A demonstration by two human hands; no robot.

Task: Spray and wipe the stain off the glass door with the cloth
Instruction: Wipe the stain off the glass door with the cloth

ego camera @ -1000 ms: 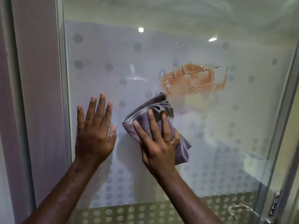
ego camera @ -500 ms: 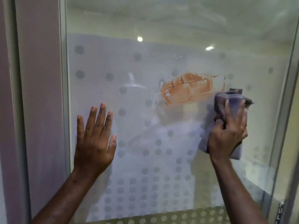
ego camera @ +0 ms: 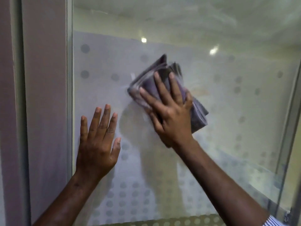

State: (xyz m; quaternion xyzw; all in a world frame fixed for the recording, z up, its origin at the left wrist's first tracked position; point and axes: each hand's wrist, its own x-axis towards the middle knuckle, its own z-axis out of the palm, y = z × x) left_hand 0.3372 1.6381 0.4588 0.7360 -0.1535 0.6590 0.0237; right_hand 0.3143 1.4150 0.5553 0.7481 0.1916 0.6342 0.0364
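A striped cuff (ego camera: 273, 221) edged the right forearm, and the right hand (ego camera: 171, 115) pressed a folded, motion-blurred purple cloth (ego camera: 164, 82) flat under spread, straight fingers. The left hand (ego camera: 97, 141) lay open, palm against the frosted, dot-patterned glass door (ego camera: 228, 111), where a faint orange stain (ego camera: 202, 90) showed just right of the cloth

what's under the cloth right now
The right hand presses the cloth flat on the glass. A faint orange smear shows beside it; any stain under the cloth is covered.
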